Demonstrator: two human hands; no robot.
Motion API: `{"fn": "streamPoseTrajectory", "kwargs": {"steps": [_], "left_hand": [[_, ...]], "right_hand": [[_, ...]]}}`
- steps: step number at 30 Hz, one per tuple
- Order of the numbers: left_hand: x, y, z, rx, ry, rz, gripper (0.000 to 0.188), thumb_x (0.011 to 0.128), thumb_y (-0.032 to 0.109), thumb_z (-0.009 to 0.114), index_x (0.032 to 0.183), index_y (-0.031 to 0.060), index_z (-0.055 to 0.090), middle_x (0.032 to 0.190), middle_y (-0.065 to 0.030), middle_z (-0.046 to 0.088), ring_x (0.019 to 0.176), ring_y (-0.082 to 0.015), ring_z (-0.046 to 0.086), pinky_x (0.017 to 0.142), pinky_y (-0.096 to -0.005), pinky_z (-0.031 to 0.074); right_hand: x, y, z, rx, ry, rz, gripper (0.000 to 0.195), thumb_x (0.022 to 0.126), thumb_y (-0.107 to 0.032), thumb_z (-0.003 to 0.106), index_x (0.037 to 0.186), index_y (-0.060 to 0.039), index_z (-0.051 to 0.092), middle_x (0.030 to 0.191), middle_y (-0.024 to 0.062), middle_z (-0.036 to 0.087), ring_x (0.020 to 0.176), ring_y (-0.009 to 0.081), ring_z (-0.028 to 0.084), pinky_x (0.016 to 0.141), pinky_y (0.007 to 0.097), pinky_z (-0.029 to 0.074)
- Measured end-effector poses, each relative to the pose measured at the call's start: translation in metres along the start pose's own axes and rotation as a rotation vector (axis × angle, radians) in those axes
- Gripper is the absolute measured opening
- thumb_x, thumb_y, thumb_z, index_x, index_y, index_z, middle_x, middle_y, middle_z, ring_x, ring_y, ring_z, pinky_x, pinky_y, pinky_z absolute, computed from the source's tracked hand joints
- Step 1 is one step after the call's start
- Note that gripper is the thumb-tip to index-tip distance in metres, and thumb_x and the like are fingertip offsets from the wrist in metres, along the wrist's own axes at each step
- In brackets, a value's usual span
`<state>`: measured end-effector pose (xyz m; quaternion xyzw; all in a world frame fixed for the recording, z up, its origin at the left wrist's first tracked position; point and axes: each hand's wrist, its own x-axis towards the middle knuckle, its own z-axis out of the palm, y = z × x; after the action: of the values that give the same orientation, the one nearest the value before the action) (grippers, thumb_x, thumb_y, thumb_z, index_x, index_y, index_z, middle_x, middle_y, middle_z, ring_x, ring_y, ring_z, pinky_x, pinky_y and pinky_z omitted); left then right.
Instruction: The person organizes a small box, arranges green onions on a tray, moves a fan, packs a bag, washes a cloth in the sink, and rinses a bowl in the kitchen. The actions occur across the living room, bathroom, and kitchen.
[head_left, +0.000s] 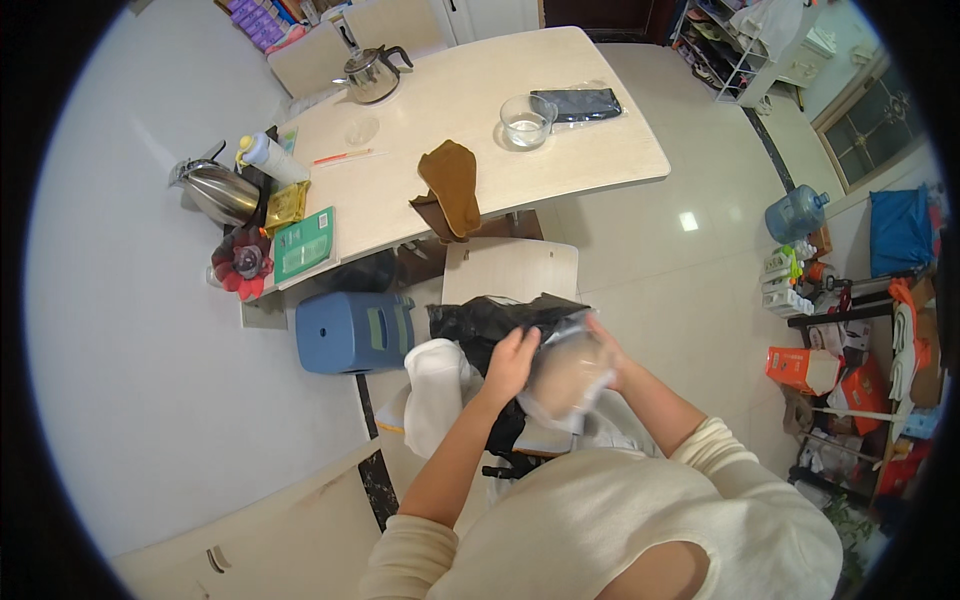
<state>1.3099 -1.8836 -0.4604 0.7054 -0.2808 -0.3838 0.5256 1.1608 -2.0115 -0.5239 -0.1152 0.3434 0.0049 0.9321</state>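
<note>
My right hand (607, 351) grips the edge of a clear plastic packet (568, 375) with a flat beige item inside; motion blurs it. Close beside it, my left hand (513, 364) is closed on a crumpled black plastic bag (480, 324), its fingertips near the packet's left side. Both hands are above a pale wooden chair (510, 270). White cloth (435, 390) lies to the left of my left forearm. Beyond the chair, a brown fabric item (454, 184) hangs partly over the edge of the wooden table (420, 97).
On the table are a glass bowl (527, 124) of clear liquid, a dark packaged item (581, 105), a metal kettle (371, 77), a steel jug (217, 191) and a green book (304, 244). A blue plastic stool (349, 332) stands left. A water bottle (795, 214) and cluttered shelves line the right.
</note>
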Motion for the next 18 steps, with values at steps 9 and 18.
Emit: {"fn": "streamPoseTrajectory", "kwargs": {"steps": [9,18], "left_hand": [[0.019,0.002,-0.048,0.139,0.477,0.158,0.042,0.094,0.029,0.055,0.069,-0.0018,0.044,0.059,-0.0075,0.042,0.061,-0.0134,0.037,0.055,-0.0338,0.036],[0.027,-0.031,-0.048,0.567,0.372,-0.011,0.043,0.091,0.034,0.054,0.068,-0.0018,0.047,0.069,-0.0239,0.054,0.069,-0.0433,0.053,0.061,-0.0477,0.042]], "right_hand": [[0.004,-0.055,-0.001,-0.230,0.147,-0.244,0.027,0.092,-0.035,0.056,0.092,-0.0083,0.056,0.080,0.0021,0.061,0.077,0.0163,0.064,0.072,0.0325,0.054],[0.002,-0.089,0.018,-0.769,0.503,-0.325,0.020,0.089,-0.030,0.056,0.091,-0.0102,0.051,0.081,0.0002,0.056,0.071,0.0110,0.053,0.067,0.0292,0.048]]}}
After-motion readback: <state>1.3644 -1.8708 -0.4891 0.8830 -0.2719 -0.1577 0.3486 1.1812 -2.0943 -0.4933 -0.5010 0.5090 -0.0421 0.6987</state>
